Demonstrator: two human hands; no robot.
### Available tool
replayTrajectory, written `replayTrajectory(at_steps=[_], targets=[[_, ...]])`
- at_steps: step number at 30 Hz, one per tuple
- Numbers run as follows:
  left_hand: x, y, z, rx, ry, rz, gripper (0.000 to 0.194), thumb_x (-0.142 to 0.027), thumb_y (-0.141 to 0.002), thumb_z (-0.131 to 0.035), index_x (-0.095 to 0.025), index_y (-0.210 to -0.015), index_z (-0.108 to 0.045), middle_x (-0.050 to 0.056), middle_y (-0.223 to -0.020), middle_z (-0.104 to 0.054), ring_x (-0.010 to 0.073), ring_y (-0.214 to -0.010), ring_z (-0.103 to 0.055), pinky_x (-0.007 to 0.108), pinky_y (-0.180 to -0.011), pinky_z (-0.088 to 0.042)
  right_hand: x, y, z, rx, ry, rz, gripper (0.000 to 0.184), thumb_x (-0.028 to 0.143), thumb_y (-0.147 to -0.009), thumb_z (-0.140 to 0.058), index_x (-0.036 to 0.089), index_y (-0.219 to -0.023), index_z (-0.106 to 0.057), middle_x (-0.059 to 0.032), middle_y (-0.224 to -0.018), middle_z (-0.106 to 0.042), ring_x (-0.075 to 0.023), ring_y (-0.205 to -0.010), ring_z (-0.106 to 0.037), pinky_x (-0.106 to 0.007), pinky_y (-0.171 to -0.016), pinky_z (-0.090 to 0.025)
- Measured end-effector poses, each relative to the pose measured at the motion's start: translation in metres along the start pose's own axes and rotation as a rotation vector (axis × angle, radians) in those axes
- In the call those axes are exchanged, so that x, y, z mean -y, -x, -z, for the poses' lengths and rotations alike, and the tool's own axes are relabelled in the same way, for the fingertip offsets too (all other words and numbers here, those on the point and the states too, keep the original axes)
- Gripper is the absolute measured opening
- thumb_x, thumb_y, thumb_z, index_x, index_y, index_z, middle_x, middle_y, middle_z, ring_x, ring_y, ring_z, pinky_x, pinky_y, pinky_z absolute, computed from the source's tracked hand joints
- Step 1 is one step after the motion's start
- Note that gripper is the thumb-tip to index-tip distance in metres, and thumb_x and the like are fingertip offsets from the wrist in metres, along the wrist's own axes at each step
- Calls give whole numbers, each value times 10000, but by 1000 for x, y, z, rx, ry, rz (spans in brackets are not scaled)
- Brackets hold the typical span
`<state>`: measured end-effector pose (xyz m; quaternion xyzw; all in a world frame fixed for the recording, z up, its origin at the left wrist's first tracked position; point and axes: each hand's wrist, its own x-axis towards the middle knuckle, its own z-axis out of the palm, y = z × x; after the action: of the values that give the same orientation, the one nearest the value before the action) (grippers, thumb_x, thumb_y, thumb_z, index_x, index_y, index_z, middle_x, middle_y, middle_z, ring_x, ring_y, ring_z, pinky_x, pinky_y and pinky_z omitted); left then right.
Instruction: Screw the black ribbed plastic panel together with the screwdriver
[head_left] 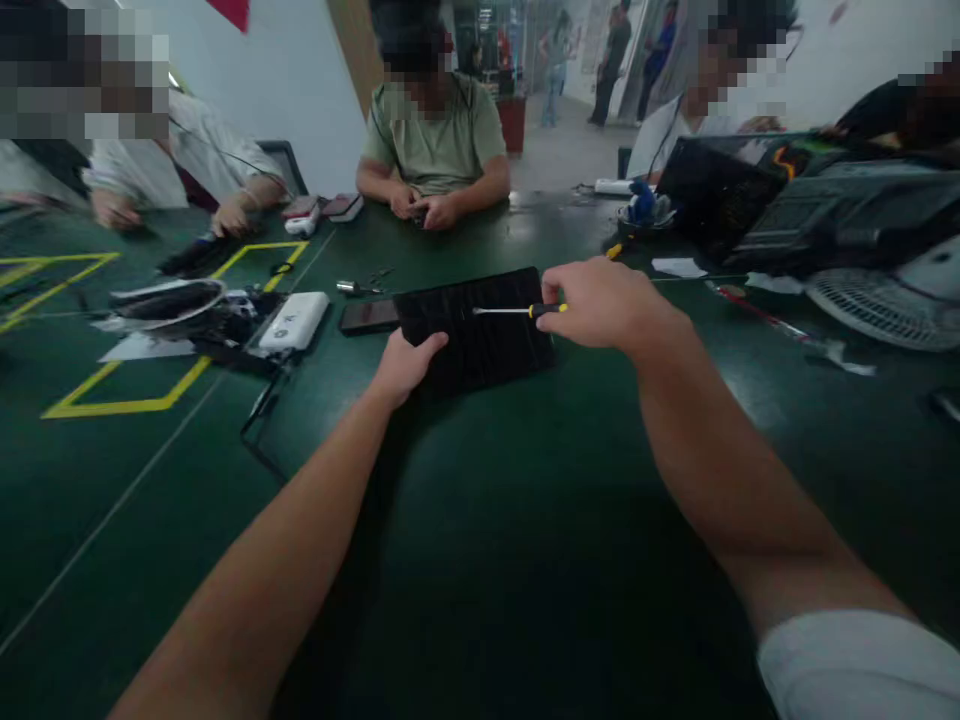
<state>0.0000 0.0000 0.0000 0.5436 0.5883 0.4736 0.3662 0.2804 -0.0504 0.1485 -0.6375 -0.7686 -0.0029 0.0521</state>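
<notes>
My left hand (406, 368) grips the lower left edge of a flat black rectangular panel (480, 350), thumb on its face. The panel is tilted up above the green table; its exact kind is too dark to make out. Between the fingers of my right hand (604, 303) is a screwdriver (510, 311) with a yellow and black handle. Its thin metal shaft points left across the panel's face. Whether the tip touches the panel, I cannot tell. Behind the panel's left edge lies a black phone (367, 317).
A white box-shaped device (295, 322) and a heap of dark parts (172, 305) lie left on the green table (480, 540). At right are a white fan grille (885, 310) and large black casings (825, 215). A person in a green shirt (442, 135) sits opposite.
</notes>
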Motion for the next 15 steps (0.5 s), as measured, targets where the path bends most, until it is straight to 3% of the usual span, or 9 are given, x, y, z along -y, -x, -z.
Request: replayTrajectory(at_steps=[15], targets=[[-1, 3, -3, 17, 140, 14, 419, -356, -753, -882, -171, -1121, -803, 120, -1162, -850, 378, -1195, -785, 584, -1159, -586, -2, 1, -1, 21, 1, -17, 289, 407, -946, -729, 254, -1174, -818, -136, -1191, -820, -369, -1102, -744, -445, -831, -527]])
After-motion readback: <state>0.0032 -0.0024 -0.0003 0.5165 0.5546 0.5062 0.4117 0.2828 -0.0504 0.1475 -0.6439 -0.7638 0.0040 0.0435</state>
